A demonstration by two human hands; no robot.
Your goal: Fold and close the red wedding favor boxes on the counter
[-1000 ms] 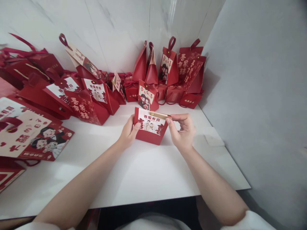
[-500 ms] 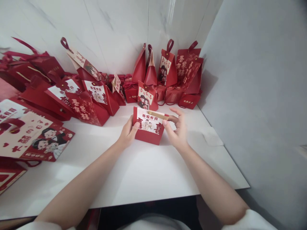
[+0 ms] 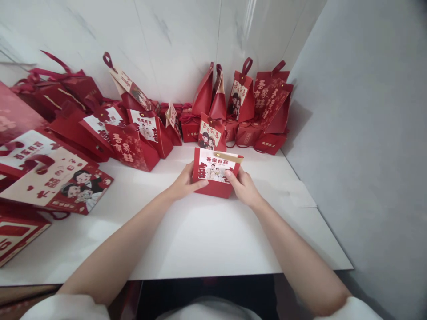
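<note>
1. At the near left, a red box (image 3: 23, 233) with cream lines runs out of view on the desk (image 3: 213, 244).
2. Just beyond it, a cream and red bag (image 3: 83, 191) lies slanted, its cartoon couple facing up.
3. At the far left, a dark red ribboned box (image 3: 83, 89) stands among others.
4. Right of these, a red bag with pale lettering (image 3: 133, 151) stands just beside a white-fronted bag (image 3: 145, 126).
5. The person's left grip (image 3: 182, 183) holds the left side of the small red bag (image 3: 216, 189), thumb across its front.
6. That small bag is near the middle, white panel facing the person, a gold strip along its top; whether its base touches the desk, I cannot tell.
7. The right grip (image 3: 246, 186) holds its right side, thumb on the panel.
8. At the far right, a loop-handled bag (image 3: 248, 106) stands above low boxes (image 3: 248, 134).
</note>
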